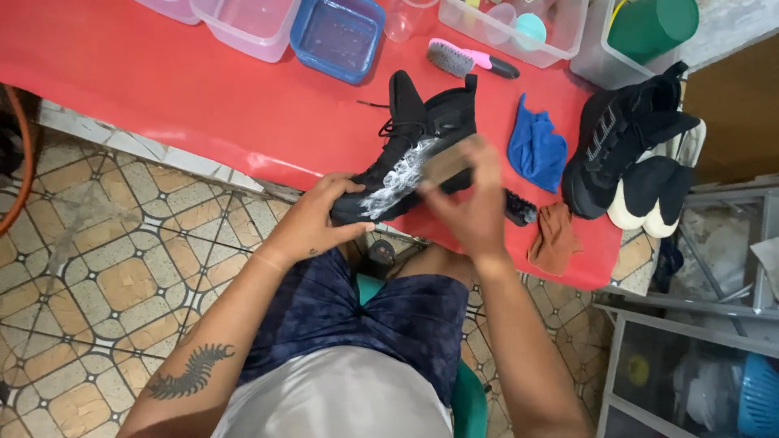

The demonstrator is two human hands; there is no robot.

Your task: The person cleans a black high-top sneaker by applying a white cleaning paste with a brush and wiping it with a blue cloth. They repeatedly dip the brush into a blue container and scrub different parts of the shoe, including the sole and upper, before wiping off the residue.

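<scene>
The black high-top shoe (410,154) lies at the near edge of the red surface (203,97), its long axis slanting from the toe, which is closest to the person, up and away to the collar. Its side panel is streaked with white foam.

The left hand (312,223) is the grip that steadies it: the fingers are wrapped over the toe and clamped on it, so the rest of the shoe runs up and to the right of that grip. The right hand (471,203) is blurred, but its fingers are closed on a wooden-backed brush (446,166), and the brush face meets the foamy side of the shoe just beyond the left-hand grip. The shoe therefore sits between the two hands, the left at the toe and the right at mid-length toward the heel. The right hand is the nearer one to the soapy patch.

Just right of the right-hand grip lie a blue cloth (535,150) and a brown cloth (556,239), with a second black shoe (621,146) beyond them. Farther off, past the collar, are a pink-handled brush (462,58) and a blue tub (339,36).
</scene>
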